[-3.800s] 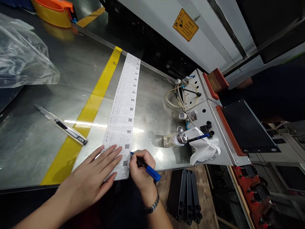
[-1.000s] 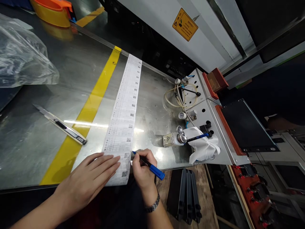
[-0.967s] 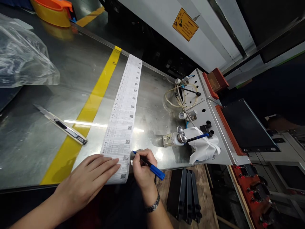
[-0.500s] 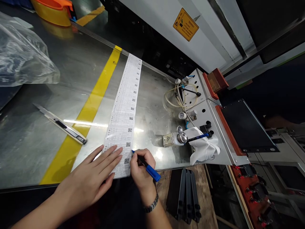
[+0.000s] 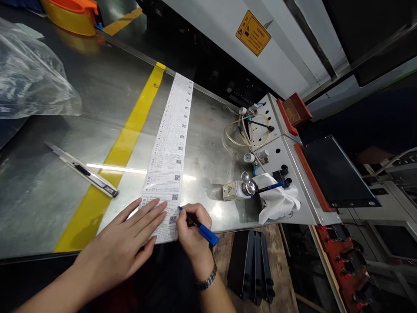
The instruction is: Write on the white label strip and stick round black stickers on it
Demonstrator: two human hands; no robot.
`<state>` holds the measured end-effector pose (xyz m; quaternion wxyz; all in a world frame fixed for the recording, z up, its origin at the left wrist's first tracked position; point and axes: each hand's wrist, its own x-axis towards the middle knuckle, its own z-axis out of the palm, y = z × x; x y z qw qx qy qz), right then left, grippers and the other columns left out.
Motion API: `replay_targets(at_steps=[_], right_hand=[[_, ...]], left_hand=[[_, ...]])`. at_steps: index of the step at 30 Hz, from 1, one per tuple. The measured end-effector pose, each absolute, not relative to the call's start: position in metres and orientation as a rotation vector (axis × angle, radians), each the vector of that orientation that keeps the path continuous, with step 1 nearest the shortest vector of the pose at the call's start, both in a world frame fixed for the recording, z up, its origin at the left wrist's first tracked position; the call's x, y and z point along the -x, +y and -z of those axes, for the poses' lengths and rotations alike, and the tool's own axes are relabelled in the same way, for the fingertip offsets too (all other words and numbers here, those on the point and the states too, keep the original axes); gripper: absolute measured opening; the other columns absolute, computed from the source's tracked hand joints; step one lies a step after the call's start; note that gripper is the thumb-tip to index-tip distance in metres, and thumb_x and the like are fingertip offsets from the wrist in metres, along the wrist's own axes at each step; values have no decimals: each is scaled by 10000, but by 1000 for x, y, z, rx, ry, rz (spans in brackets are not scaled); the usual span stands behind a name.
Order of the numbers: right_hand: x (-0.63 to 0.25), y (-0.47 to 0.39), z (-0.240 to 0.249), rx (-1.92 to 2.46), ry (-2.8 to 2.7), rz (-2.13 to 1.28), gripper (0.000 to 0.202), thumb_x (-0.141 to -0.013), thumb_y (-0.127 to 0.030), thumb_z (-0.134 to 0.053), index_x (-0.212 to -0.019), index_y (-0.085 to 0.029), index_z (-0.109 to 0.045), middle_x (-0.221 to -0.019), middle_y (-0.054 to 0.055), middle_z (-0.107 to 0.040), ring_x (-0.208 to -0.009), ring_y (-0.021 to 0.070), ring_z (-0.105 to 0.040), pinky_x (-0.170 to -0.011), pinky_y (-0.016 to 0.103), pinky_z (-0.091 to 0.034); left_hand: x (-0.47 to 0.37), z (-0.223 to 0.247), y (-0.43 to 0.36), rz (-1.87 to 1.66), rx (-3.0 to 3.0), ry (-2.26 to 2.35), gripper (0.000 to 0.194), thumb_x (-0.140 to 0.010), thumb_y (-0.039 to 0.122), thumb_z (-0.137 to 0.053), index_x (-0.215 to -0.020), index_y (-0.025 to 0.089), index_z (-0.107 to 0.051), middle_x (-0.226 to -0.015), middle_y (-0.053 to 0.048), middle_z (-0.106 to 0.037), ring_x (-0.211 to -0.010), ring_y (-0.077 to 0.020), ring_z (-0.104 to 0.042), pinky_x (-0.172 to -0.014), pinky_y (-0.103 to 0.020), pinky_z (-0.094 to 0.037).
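A long strip of printed labels with QR codes runs up the metal table from its near edge. My left hand lies flat on the near end of the strip, fingers stretched out. Pinched in my right hand is a pen with a blue cap on its back end. The pen's blue tip is at the right edge of the labels, just above the nearest QR code; whether it touches the paper I cannot tell. To the left of my hands rests a utility knife with its blade out.
A dispenser bottle and a white cloth stand right, beside grey boxes with gauges and tubing. A clear plastic bag lies left, an orange-yellow tape dispenser behind. Black trays sit on wood below the table edge.
My right hand and the pen have shifted slightly left, bringing the tip to the edge of the labels. My left hand stays in place.
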<state>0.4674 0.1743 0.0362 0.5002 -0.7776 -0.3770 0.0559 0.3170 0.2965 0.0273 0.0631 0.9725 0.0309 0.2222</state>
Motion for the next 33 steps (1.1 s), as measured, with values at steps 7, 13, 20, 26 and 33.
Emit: replay_targets(at_steps=[7, 13, 20, 26, 33], right_hand=[[-467, 173, -40, 1885, -823, -201, 100, -871, -217, -583, -781, -190, -617, -723, 13, -615, -664, 159, -601, -628, 280, -509], [-467, 173, -40, 1890, -825, -201, 103, -874, -217, -581, -781, -190, -617, -724, 14, -618, -667, 161, -605, -631, 282, -514], [-467, 175, -34, 1904, -849, -169, 105, -869, -220, -583, -775, -191, -618, -708, 14, -612, -645, 158, -598, -613, 280, -507], [-468, 176, -36, 1909, -861, -146, 91, -864, -210, -579, -786, -190, -620, -708, 15, -612, -642, 161, -600, -608, 281, -502], [-468, 174, -35, 1878, -859, -157, 105, -847, -196, -585, -743, -197, -595, -694, 6, -598, -640, 159, -587, -613, 286, -494]], left_hand=[[-317, -29, 296, -685, -2921, 95, 560, -832, 186, -566, -1378, 72, -520, -1464, -154, -536, -1345, -321, -489, -1131, -539, -337], [-317, -28, 297, -684, -2918, 92, 563, -833, 185, -571, -1381, 70, -518, -1467, -155, -532, -1356, -319, -477, -1128, -542, -343], [-316, -27, 297, -685, -2917, 96, 562, -831, 187, -573, -1379, 75, -519, -1463, -154, -537, -1357, -322, -475, -1120, -552, -354], [-316, -27, 296, -684, -2913, 91, 563, -835, 180, -567, -1384, 70, -512, -1468, -154, -531, -1355, -320, -477, -1108, -554, -367], [-317, -27, 298, -680, -2903, 86, 557, -849, 189, -573, -1386, 61, -506, -1470, -168, -525, -1359, -333, -462, -1103, -565, -355]])
